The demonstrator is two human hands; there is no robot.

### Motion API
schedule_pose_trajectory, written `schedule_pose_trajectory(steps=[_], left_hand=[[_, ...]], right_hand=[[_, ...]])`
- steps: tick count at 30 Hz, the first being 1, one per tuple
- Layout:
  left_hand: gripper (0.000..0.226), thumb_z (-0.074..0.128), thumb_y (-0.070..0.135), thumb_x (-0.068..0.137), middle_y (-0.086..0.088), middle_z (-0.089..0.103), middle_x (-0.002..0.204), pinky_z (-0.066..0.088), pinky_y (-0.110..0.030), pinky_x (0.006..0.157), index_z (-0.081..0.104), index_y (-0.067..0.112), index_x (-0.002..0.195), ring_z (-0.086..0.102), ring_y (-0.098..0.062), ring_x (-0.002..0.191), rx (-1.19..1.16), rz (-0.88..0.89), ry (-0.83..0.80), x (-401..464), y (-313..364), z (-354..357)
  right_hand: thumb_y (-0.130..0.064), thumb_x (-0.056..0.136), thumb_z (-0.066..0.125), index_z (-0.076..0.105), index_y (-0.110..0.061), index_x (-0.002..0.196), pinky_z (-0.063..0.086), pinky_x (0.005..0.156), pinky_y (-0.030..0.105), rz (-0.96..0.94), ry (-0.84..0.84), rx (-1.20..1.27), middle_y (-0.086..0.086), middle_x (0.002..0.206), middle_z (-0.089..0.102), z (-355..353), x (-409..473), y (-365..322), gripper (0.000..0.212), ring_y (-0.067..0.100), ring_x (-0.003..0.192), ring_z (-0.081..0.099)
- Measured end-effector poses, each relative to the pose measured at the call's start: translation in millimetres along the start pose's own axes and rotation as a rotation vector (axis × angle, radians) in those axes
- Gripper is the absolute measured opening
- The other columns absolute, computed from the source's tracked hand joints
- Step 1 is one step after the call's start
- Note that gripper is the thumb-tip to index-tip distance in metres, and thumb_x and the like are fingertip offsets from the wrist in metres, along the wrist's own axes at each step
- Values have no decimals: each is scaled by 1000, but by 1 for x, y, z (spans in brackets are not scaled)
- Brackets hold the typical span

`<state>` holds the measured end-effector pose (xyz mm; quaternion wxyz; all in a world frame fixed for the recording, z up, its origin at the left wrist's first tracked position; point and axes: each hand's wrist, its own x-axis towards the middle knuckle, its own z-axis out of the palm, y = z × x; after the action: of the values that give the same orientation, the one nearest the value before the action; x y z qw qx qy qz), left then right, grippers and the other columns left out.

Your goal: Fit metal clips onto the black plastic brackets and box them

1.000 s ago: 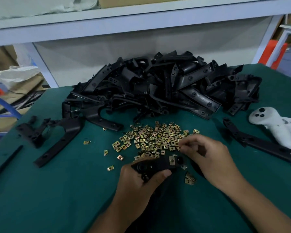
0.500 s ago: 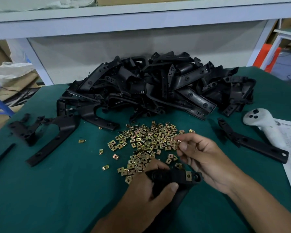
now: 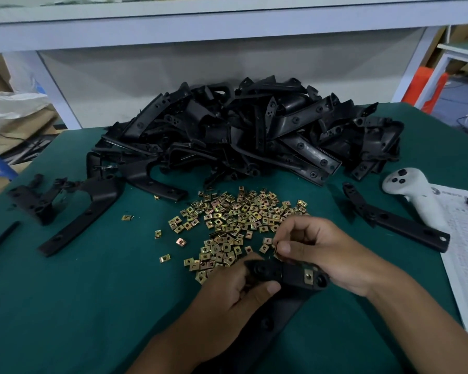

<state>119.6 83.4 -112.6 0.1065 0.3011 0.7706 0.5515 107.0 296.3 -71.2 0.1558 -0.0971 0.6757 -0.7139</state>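
Green matting covered our worktop (image 3: pixel 65 306), with a pale shelf frame (image 3: pixel 227 31) running along its far edge. We had heaped the unfitted black brackets (image 3: pixel 254 136) against that far edge, out of the working space yet within reach, and spread the metal clips (image 3: pixel 235 220) in a loose patch at the middle, just beyond our hands, so that single ones could be picked off. The bracket in hand (image 3: pixel 289 273) lay near the worktop's near edge. Our left hand (image 3: pixel 227 300) gripped it, thumb on top, probably to steady its end for fitting. One clip already fitted (image 3: pixel 308 276) sat on that end beside a hole. Our right hand (image 3: pixel 316 249) hovered directly over the same end, thumb and forefinger pinching a fresh clip (image 3: pixel 277 248), judged ready for the next seat. A few brackets (image 3: pixel 73 211) lay apart toward the left edge; whether they were finished we could not tell. A white controller (image 3: pixel 416 195) and a printed sheet (image 3: pixel 465 252) rested at the right edge. We saw no box.
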Motion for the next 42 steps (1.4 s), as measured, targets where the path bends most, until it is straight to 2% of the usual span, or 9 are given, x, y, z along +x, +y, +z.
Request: schedule_pose_trajectory(steps=[4, 11, 21, 24, 28, 31, 33, 35, 42], left_hand=[[24, 56, 53, 95, 6, 72, 92, 52, -39, 73, 63, 35, 108, 69, -11, 83, -12, -8, 18, 0, -2, 1], [19, 56, 50, 97, 21, 69, 88, 46, -14, 68, 63, 35, 105, 66, 2, 82, 25, 15, 66, 2, -4, 1], [36, 51, 65, 95, 9, 70, 91, 53, -40, 74, 62, 32, 106, 66, -10, 82, 41, 22, 95, 2, -9, 3], [32, 51, 64, 96, 12, 69, 88, 51, -35, 71, 60, 34, 105, 65, -7, 78, 51, 40, 107, 2, -9, 2], [22, 54, 62, 94, 18, 69, 93, 52, -29, 71, 49, 48, 111, 66, -4, 82, 43, 41, 162, 2, -6, 1], [30, 57, 55, 95, 20, 71, 105, 54, -20, 72, 45, 53, 121, 70, -2, 93, -4, 40, 212, 1, -5, 3], [27, 59, 48, 96, 21, 71, 106, 49, -9, 71, 48, 50, 121, 70, 1, 94, -9, 59, 259, 2, -4, 3], [25, 58, 45, 97, 22, 70, 106, 47, -8, 74, 50, 48, 120, 69, 2, 96, 9, 65, 262, 4, -5, 2], [21, 58, 46, 96, 18, 71, 104, 50, -10, 71, 54, 48, 116, 70, -4, 92, -45, 61, 348, 5, -8, -2]], right_hand=[[-38, 78, 80, 75, -24, 84, 50, 64, 16, 25, -21, -89, -5, 81, 69, 2, 0, 1, 16, 6, 75, 64], [-27, 83, 77, 75, -25, 77, 50, 62, 16, 10, 26, -65, -4, 79, 71, 3, 1, 3, 6, 7, 72, 66], [-33, 81, 78, 74, -27, 75, 46, 61, 15, -44, 38, -129, -7, 75, 68, 3, 1, 4, 10, 5, 69, 60], [-33, 82, 77, 75, -28, 75, 47, 62, 16, -43, 31, -140, -7, 78, 69, 4, 0, 4, 9, 8, 71, 61], [-45, 83, 70, 76, -26, 80, 52, 75, 26, -38, 16, -83, 0, 92, 75, 5, -1, 1, 20, 22, 86, 68], [-42, 87, 71, 76, -19, 88, 50, 73, 21, -44, 17, -115, -3, 90, 74, 6, -1, 2, 24, 13, 82, 66], [-39, 86, 73, 76, -24, 87, 49, 73, 16, -61, 30, -182, -2, 92, 74, 6, -1, 4, 15, 9, 84, 67], [-37, 85, 74, 77, -28, 87, 49, 72, 16, -71, 25, -222, -2, 92, 74, 6, 0, 7, 10, 7, 83, 66], [-34, 74, 86, 70, -36, 114, 54, 86, 22, -116, 25, -305, -7, 110, 71, -4, 1, 13, 44, 11, 102, 68]])
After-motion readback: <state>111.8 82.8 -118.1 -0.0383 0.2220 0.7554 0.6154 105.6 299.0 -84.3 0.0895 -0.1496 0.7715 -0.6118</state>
